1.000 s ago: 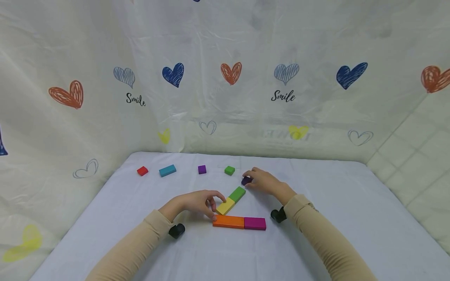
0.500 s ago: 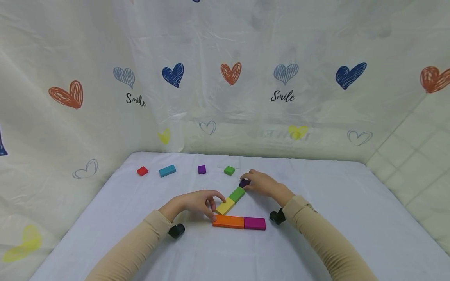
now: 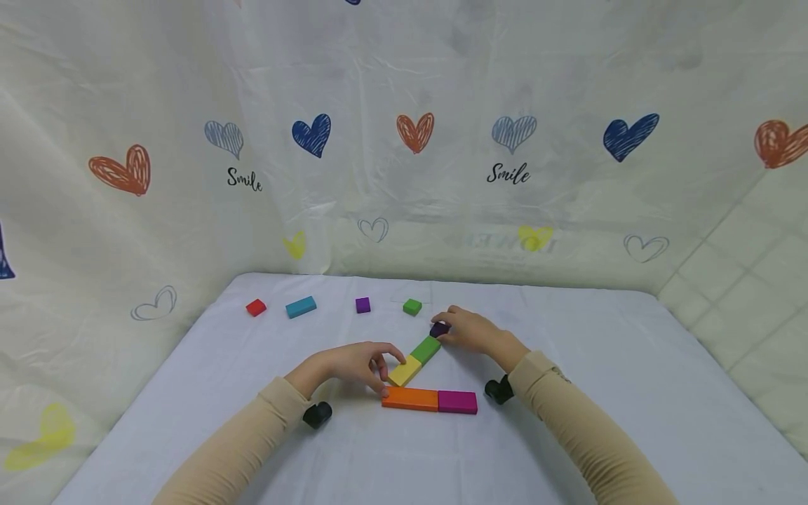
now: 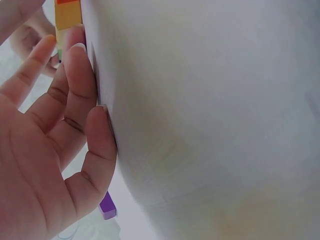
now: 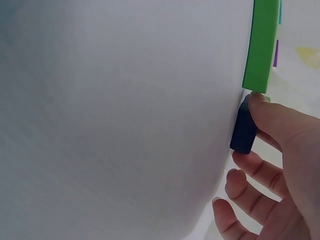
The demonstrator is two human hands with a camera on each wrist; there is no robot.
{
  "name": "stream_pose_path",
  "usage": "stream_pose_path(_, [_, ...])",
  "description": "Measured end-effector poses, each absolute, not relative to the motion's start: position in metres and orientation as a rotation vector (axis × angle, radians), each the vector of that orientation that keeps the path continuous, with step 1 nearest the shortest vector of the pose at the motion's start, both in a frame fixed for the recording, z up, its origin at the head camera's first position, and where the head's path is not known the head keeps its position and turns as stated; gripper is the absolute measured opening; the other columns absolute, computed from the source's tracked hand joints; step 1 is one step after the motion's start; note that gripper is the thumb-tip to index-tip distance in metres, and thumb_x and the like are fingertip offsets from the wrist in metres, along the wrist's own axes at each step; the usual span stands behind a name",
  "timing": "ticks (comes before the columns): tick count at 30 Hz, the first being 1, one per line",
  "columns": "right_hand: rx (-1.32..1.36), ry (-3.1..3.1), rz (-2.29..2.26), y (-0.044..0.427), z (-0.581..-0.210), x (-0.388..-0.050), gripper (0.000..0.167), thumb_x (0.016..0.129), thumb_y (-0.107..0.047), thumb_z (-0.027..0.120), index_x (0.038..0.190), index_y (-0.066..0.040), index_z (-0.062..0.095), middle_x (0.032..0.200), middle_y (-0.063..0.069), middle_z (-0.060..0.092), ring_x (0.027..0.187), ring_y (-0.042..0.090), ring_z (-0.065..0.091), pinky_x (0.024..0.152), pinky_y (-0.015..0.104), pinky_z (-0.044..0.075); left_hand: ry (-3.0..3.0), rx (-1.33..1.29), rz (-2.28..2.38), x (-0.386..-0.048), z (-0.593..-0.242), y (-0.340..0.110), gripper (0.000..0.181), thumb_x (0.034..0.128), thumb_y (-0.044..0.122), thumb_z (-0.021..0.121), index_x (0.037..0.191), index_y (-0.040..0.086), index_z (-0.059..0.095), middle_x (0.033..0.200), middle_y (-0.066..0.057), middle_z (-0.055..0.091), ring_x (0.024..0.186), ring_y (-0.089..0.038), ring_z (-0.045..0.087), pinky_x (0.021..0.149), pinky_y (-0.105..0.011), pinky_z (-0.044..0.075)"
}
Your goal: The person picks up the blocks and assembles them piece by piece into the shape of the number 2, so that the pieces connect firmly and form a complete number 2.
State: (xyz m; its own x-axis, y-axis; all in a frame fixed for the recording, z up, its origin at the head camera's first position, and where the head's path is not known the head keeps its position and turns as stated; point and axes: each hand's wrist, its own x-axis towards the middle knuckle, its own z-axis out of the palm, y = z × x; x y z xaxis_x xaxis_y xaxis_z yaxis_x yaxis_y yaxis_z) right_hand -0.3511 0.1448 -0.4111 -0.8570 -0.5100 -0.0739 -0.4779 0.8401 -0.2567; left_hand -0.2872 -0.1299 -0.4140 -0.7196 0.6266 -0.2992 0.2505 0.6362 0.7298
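Just past the far end of the green block [image 3: 426, 350], the right hand [image 3: 472, 332] pinches the dark block [image 5: 244, 131], while the left hand [image 3: 352, 363], fingers apart, touches the yellow block [image 3: 405, 372] and orange block [image 3: 412, 398].

- Right hand [image 3: 472, 330]: moved slightly left and toward the person since a second ago.
- Navy block [image 3: 438, 329]: carried with it, now closer to the green bar's [image 3: 426, 349] far end.
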Motion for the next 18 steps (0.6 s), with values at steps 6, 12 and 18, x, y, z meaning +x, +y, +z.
stream_pose_path(6, [-0.763, 2.863, -0.360, 0.1470, -0.4130, -0.3515, 0.051, 0.096, -0.025, 0.074, 0.144, -0.013, 0.060, 0.123, 0.012, 0.061, 0.106, 0.024, 0.061, 0.098, 0.044, 0.053, 2.307, 0.686, 0.926, -0.2861, -0.4121, -0.1299, 0.051, 0.0888, 0.013, 0.081, 0.135, 0.020, 0.059, 0.096, -0.002, 0.063, 0.090, -0.019, 0.058, 0.079, -0.032, 0.049])
stream_pose_path(12, [-0.785, 2.859, -0.354, 0.1510, -0.4151, -0.3538, 0.051, 0.095, -0.026, 0.075, 0.142, -0.009, 0.062, 0.115, 0.009, 0.063, 0.099, 0.020, 0.060, 0.094, 0.040, 0.053, 2.305, 0.687, 0.927, -0.2866, -0.4126, -0.1295, 0.052, 0.0890, 0.013, 0.080, 0.135, 0.020, 0.058, 0.096, -0.002, 0.063, 0.090, -0.018, 0.058, 0.079, -0.032, 0.048])
stream_pose_path(18, [-0.813, 2.859, -0.339, 0.1521, -0.4145, -0.3544, 0.050, 0.095, -0.024, 0.075, 0.141, -0.009, 0.063, 0.113, 0.008, 0.062, 0.094, 0.018, 0.057, 0.090, 0.038, 0.054, 2.305, 0.684, 0.932, -0.2872, -0.4135, -0.1294, 0.052, 0.0887, 0.013, 0.081, 0.135, 0.021, 0.058, 0.096, -0.002, 0.063, 0.091, -0.018, 0.058, 0.080, -0.032, 0.049])
